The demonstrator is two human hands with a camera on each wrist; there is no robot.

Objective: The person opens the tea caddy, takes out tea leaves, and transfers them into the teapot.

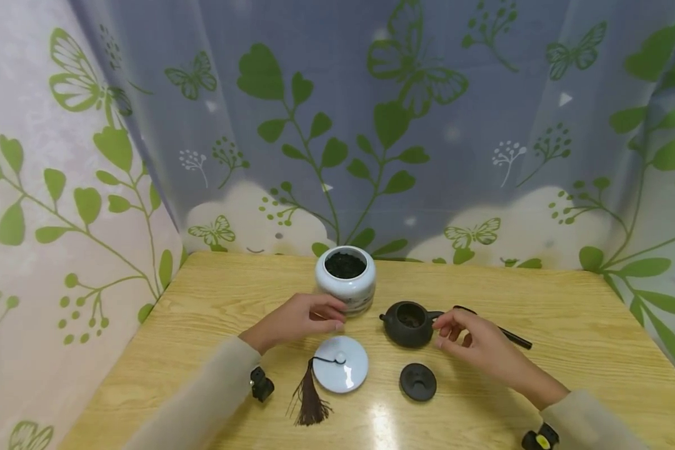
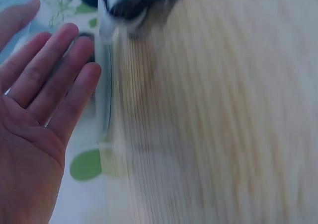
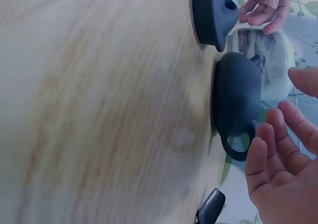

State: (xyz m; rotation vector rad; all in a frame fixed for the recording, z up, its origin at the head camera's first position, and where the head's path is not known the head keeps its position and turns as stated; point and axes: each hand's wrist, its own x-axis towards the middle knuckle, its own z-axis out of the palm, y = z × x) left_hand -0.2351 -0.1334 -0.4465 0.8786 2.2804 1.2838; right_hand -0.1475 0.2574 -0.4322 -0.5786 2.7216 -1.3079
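A dark teapot (image 1: 400,332) stands uncovered on the table, with some dark matter visible inside. My right hand (image 1: 484,345) is beside its handle (image 3: 237,153), fingers loosely bent and apart from it in the right wrist view. The round dark teapot lid (image 1: 418,382) lies in front of the pot. My left hand (image 1: 298,317) hovers by the front of a white porcelain jar (image 1: 345,289) filled with dark loose leaves. In the left wrist view its fingers (image 2: 59,80) are extended and hold nothing. Below that hand lies the white jar lid (image 1: 337,378).
A brown tassel (image 1: 313,400) hangs from the jar lid's knob onto the wooden table (image 1: 219,294). Behind the right hand lies a thin black stick (image 1: 515,338), partly hidden. A patterned curtain (image 1: 337,125) borders the table's back edge.
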